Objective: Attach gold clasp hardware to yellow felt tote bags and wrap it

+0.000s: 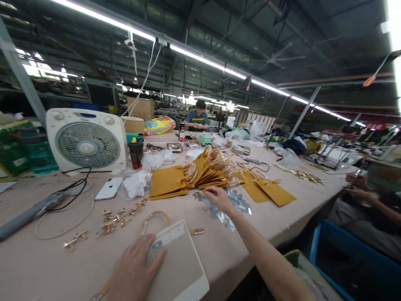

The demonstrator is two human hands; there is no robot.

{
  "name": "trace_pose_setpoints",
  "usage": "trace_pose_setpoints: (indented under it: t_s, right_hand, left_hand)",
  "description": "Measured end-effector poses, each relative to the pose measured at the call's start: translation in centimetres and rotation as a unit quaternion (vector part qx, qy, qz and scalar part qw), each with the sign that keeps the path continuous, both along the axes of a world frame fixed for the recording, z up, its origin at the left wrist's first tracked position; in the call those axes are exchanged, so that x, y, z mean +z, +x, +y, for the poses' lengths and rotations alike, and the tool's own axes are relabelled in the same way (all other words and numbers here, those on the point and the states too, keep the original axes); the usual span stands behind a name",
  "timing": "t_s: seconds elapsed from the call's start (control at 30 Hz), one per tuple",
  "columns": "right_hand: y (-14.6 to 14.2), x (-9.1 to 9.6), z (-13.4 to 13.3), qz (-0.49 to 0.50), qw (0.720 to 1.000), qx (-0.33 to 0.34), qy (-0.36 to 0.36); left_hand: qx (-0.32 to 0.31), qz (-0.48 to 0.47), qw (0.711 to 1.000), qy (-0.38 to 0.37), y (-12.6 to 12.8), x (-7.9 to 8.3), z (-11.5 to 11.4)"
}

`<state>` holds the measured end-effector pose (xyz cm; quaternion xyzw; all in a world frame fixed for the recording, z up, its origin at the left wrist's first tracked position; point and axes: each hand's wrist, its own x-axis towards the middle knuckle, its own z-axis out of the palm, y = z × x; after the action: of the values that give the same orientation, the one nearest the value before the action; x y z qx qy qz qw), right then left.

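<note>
My left hand (136,265) lies with fingers stretched out on a pale flat panel (181,259) at the table's front edge. Small grey metal pieces (156,246) rest on the panel between its thumb and fingers. A mustard strap loop (156,214) with clear wrapping curves out behind the panel, and a strap end with a gold buckle (198,231) sticks out at its right. My right hand (221,200) is over a spread of flat grey metal plates (239,205), thumb and fingertips pinched together. Whatever they may hold is too small to make out.
Mustard bag pieces (169,182) with wrapped handles are heaped behind my right hand. Gold fittings (106,229), a white phone (109,189), a grey corded tool (31,213) and a box fan (86,140) occupy the left. A blue bin (316,242) and a seated person's hands (357,184) are at right.
</note>
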<state>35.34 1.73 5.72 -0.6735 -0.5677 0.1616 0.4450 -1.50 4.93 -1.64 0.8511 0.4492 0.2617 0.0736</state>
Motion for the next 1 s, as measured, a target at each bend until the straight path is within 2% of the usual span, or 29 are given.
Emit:
trace_pose_setpoints:
  t_s: [0.1,0.2,0.33,0.43,0.63,0.77,1.0]
  right_hand:
    - [4.4,0.7,-1.9,-0.026,0.998,-0.019,-0.051]
    - [6.7,0.9,-3.9,-0.056,0.990,0.014,-0.131]
    - [7.1,0.3,-5.5,-0.101,0.965,0.048,-0.237]
    - [6.3,-0.6,-5.6,-0.149,0.948,0.023,-0.280]
    - [4.9,-2.3,-4.8,-0.194,0.933,-0.038,-0.302]
    - [4.7,-2.7,-4.8,-0.184,0.937,-0.035,-0.296]
    - [4.4,-3.2,-5.8,-0.140,0.954,-0.007,-0.264]
  left_hand:
    - [0.002,-0.001,1.000,0.004,0.1,-0.1,0.0]
    - [0.003,-0.006,1.000,0.006,0.2,-0.1,0.1]
    - [0.004,-0.006,1.000,0.003,0.2,0.0,0.1]
    - [0.006,-0.004,1.000,-0.003,0.3,0.2,0.0]
    - [0.006,-0.013,1.000,-0.012,0.3,0.2,-0.2]
    - [0.008,-0.019,1.000,-0.023,0.3,0.6,-0.6]
    - [-0.003,-0.029,0.999,-0.026,-0.1,2.3,-2.0]
